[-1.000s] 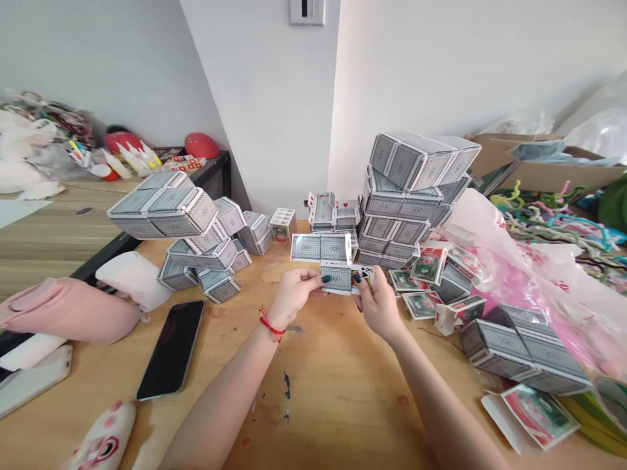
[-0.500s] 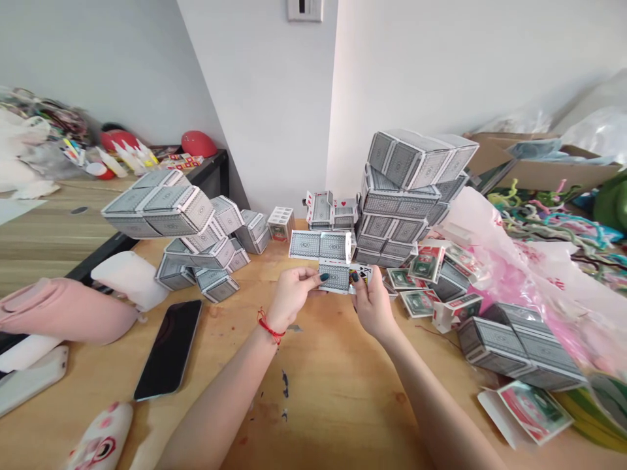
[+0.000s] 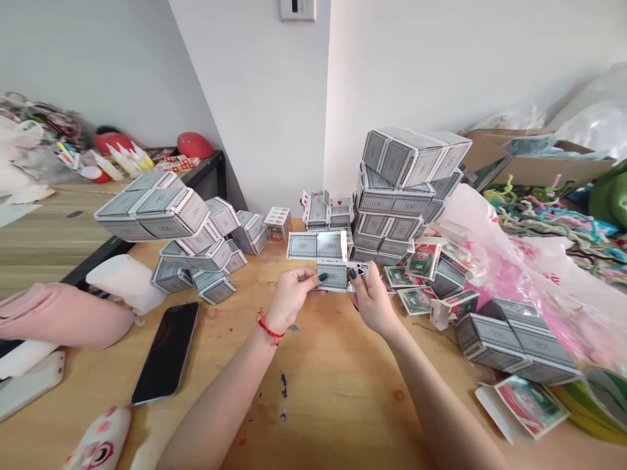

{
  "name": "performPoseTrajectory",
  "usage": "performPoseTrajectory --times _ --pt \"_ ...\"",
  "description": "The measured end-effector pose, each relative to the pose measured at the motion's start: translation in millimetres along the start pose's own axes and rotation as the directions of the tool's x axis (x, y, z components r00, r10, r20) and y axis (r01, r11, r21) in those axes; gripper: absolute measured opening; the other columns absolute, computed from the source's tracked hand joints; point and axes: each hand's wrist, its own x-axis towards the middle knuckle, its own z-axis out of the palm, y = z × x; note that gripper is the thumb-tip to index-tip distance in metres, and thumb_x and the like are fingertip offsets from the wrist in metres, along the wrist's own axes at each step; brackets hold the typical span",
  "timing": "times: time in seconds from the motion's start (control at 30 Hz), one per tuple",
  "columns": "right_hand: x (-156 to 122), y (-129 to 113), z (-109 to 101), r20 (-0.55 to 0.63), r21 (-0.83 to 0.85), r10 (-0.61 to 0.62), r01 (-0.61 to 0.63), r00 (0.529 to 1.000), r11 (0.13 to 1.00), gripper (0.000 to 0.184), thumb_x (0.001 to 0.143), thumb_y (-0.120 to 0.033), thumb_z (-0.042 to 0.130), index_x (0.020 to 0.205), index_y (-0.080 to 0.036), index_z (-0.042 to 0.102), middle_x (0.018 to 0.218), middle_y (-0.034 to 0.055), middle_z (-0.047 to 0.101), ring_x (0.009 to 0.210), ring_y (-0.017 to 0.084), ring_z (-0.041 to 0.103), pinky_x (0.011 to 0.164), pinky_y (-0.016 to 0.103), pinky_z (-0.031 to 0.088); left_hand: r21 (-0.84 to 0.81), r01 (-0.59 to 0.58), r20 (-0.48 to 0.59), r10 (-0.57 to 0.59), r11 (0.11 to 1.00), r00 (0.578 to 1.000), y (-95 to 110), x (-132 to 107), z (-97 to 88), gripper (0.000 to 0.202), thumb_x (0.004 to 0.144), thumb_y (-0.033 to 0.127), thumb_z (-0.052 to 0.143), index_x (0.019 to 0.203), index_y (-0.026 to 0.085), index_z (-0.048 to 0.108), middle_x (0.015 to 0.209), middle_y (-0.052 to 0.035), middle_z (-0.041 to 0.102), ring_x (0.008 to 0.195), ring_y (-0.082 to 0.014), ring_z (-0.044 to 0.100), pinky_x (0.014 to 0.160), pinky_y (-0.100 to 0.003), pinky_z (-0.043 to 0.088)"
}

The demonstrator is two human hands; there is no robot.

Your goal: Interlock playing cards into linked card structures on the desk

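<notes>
Low over the middle of the table, both hands grip a joined piece of playing cards with grey patterned backs. My left hand, a red string on its wrist, pinches the piece's left edge with the thumb on top. At the other end, my right hand is closed on a king of spades, whose face shows beside the thumb. Two more grey-backed cards stick out beyond the fingers, toward the wall. The fingers under the cards are hidden.
A tall stack of card-built blocks stands right of the hands; a leaning card structure is at left. Red-green card boxes lie at right near a card block. A black phone lies left of my forearm.
The whole view has shifted slightly, so things sit a little further left. Both hands keep their hold on the cards; my right fingers have moved only slightly.
</notes>
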Motion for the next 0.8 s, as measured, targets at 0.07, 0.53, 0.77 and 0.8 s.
performPoseTrajectory --times 0.07,0.53,0.77,0.8 --pt "0.3 -2.5 -2.6 0.03 0.013 0.011 -0.012 1.0 1.0 0.016 0.086 -0.037 0.04 0.079 -0.025 0.033 0.053 -0.0059 0.036 0.04 0.01 0.035 0.039 0.022 0.028 0.013 -0.004 0.002 0.004 1.0 1.0 1.3 0.1 -0.3 0.028 0.056 0.032 0.076 0.068 0.01 0.063 0.072 -0.0061 0.066 0.064 -0.0132 0.061 0.066 -0.027 0.052" --pt "1.8 -15.3 -22.4 0.002 0.03 0.054 -0.054 0.999 0.998 0.017 0.083 -0.038 0.045 0.08 -0.024 0.036 0.06 -0.0069 0.036 0.042 0.006 0.032 0.038 0.019 0.031 0.039 0.0 0.01 -0.001 0.999 1.0 12.8 0.2 -4.4 0.029 0.053 0.032 0.077 0.066 0.01 0.064 0.069 -0.0061 0.067 0.066 -0.0153 0.062 0.067 -0.029 0.051" --pt "0.4 -18.1 -28.2 -0.015 0.009 0.05 -0.049 0.999 0.999 0.019 0.082 -0.038 0.048 0.078 -0.023 0.037 0.058 -0.0072 0.036 0.041 0.006 0.031 0.036 0.018 0.029 0.062 -0.029 0.017 0.028 0.998 0.999 14.9 -2.5 -2.2 0.028 0.054 0.031 0.076 0.068 0.01 0.066 0.07 -0.0062 0.067 0.067 -0.0152 0.062 0.067 -0.029 0.05" --pt "0.1 -19.1 -28.7 -0.016 -0.002 0.05 -0.05 0.999 0.999 0.019 0.082 -0.038 0.048 0.078 -0.023 0.037 0.058 -0.007 0.037 0.041 0.006 0.032 0.036 0.018 0.03 0.064 -0.032 0.019 0.031 0.997 0.999 15.4 -2.8 -2.0 0.028 0.054 0.031 0.076 0.069 0.01 0.066 0.07 -0.0063 0.067 0.067 -0.0153 0.062 0.067 -0.029 0.05"
